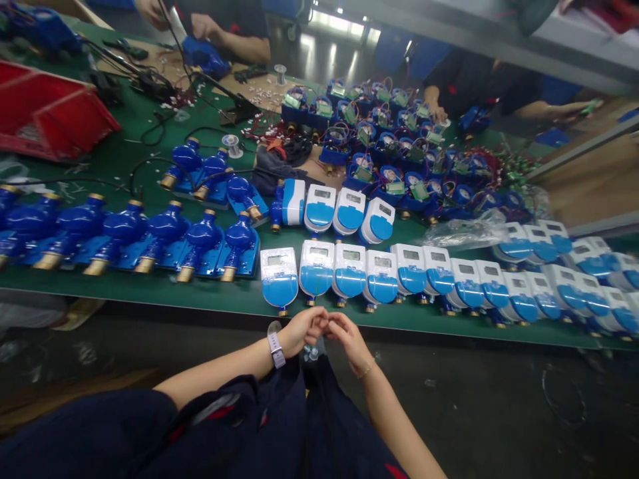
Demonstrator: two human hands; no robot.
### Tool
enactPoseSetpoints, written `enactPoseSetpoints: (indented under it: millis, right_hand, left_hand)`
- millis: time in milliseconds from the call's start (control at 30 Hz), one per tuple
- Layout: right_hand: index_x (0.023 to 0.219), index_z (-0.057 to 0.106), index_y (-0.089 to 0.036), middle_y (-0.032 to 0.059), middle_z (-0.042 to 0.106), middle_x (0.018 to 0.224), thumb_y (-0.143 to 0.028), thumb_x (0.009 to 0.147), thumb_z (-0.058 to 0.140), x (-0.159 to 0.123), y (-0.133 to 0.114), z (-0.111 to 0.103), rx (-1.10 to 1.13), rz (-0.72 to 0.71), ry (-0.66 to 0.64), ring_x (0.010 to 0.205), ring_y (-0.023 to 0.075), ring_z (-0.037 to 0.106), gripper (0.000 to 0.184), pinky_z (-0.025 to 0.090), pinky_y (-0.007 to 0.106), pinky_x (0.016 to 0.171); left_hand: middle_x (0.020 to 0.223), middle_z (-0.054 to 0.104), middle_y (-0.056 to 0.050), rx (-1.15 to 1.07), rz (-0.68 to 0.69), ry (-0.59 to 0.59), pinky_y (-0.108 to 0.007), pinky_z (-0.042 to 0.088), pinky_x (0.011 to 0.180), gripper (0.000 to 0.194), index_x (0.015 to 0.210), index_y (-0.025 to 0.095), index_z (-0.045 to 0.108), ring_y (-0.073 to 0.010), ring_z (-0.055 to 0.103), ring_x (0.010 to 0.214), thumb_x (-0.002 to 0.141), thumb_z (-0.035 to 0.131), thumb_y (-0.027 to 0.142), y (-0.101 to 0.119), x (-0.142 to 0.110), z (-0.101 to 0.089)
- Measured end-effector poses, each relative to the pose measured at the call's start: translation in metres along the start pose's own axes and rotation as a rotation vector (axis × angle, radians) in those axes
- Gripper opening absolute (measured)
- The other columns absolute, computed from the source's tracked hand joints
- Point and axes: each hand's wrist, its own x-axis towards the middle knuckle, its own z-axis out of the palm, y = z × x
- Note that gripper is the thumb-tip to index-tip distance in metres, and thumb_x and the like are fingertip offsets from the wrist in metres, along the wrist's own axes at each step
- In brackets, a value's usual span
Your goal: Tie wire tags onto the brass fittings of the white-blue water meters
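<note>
My left hand (301,330), a pale watch strap at its wrist, is closed with the fingers curled. My right hand (350,338) meets it at the fingertips, its fingers pressed together. Whatever lies between them, if anything, is too small to make out. Both are in front of the bench edge, just below a white-and-blue water meter (316,269) with a small display. Another water meter (278,278) stands to its left, and a third meter (349,271) to its right. Neither hand visibly touches a meter.
More meters (469,283) line the green bench (219,303) rightward. Blue meter bodies with brass ends (122,229) lie leftward. Behind are opened meters with circuit boards (384,143), a plastic bag (464,231), a red bin (54,120), a solder spool (231,145) and co-workers' hands (207,30).
</note>
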Motion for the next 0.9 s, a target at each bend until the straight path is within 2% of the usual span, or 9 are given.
enactPoseSetpoints:
  millis: [67, 133, 233, 367, 500, 600, 733, 900]
  right_hand:
    - [0.1, 0.056, -0.019, 0.0077, 0.062, 0.099, -0.041, 0.07, 0.062, -0.011, -0.002, 0.008, 0.045, 0.03, -0.148, 0.092, 0.0212, 0.057, 0.038, 0.044, 0.034, 0.076]
    - [0.1, 0.056, -0.019, 0.0075, 0.061, 0.101, -0.035, 0.066, 0.068, -0.019, -0.001, 0.019, 0.062, 0.027, -0.235, 0.093, 0.02, 0.057, 0.04, 0.042, 0.034, 0.08]
    - [0.093, 0.059, -0.019, 0.0045, 0.063, 0.091, -0.028, 0.058, 0.074, -0.025, 0.005, 0.038, 0.035, 0.012, -0.261, 0.082, 0.0161, 0.059, 0.039, 0.044, 0.03, 0.076]
    - [0.087, 0.061, -0.017, 0.002, 0.063, 0.076, -0.028, 0.06, 0.072, -0.028, 0.007, 0.054, -0.055, 0.002, -0.228, 0.069, 0.0139, 0.058, 0.031, 0.044, 0.028, 0.066]
    - [0.078, 0.06, -0.016, 0.0008, 0.061, 0.07, -0.031, 0.065, 0.067, -0.035, 0.001, 0.054, -0.186, -0.041, -0.192, 0.065, 0.0131, 0.056, 0.021, 0.042, 0.026, 0.063]
    - [0.076, 0.055, -0.017, -0.0018, 0.059, 0.065, -0.032, 0.065, 0.068, -0.039, 0.002, 0.054, -0.215, -0.039, -0.174, 0.06, 0.0114, 0.053, 0.022, 0.04, 0.024, 0.058]
    - [0.083, 0.051, -0.018, -0.0039, 0.058, 0.061, -0.029, 0.064, 0.067, -0.04, 0.013, 0.052, -0.152, 0.064, -0.241, 0.055, 0.0106, 0.052, 0.028, 0.039, 0.024, 0.056]
    - [0.069, 0.055, -0.016, 0.0003, 0.061, 0.065, -0.025, 0.067, 0.061, -0.041, 0.015, 0.044, -0.246, 0.082, -0.318, 0.062, 0.0124, 0.055, 0.011, 0.04, 0.025, 0.06]
  left_hand:
    - [0.06, 0.034, 0.007, -0.093, 0.049, -0.017, -0.015, 0.006, 0.037, 0.018, 0.072, 0.016, 0.044, -0.0008, 0.015, 0.039, 0.074, 0.049, 0.034, 0.007, -0.011, -0.005]
    - [0.06, 0.033, 0.007, -0.16, 0.106, -0.032, -0.014, 0.007, 0.036, 0.019, 0.074, 0.016, 0.044, -0.0009, 0.016, 0.039, 0.076, 0.048, 0.035, 0.014, -0.023, -0.009]
    - [0.059, 0.03, 0.007, -0.214, 0.146, -0.075, -0.013, 0.008, 0.036, 0.02, 0.074, 0.016, 0.043, -0.001, 0.016, 0.039, 0.079, 0.046, 0.036, 0.023, -0.039, -0.015]
    - [0.057, 0.028, 0.007, -0.243, 0.17, -0.087, -0.013, 0.009, 0.035, 0.023, 0.073, 0.016, 0.042, -0.0012, 0.018, 0.038, 0.081, 0.045, 0.037, 0.028, -0.055, -0.026]
    - [0.054, 0.024, 0.008, -0.326, 0.207, -0.031, -0.014, 0.013, 0.035, 0.022, 0.074, 0.017, 0.042, -0.002, 0.02, 0.037, 0.083, 0.044, 0.036, 0.025, -0.061, -0.04]
    - [0.051, 0.018, 0.009, -0.383, 0.217, 0.011, -0.014, 0.01, 0.034, 0.021, 0.074, 0.017, 0.042, -0.0026, 0.016, 0.035, 0.083, 0.045, 0.036, 0.018, -0.06, -0.046]
    - [0.049, 0.017, 0.01, -0.407, 0.258, 0.052, -0.015, 0.007, 0.034, 0.021, 0.074, 0.018, 0.041, -0.0028, 0.013, 0.034, 0.081, 0.047, 0.036, 0.014, -0.058, -0.047]
    - [0.048, 0.016, 0.01, -0.375, 0.395, 0.155, -0.015, 0.006, 0.034, 0.024, 0.073, 0.018, 0.04, -0.0025, 0.012, 0.034, 0.081, 0.047, 0.039, 0.019, -0.062, -0.045]
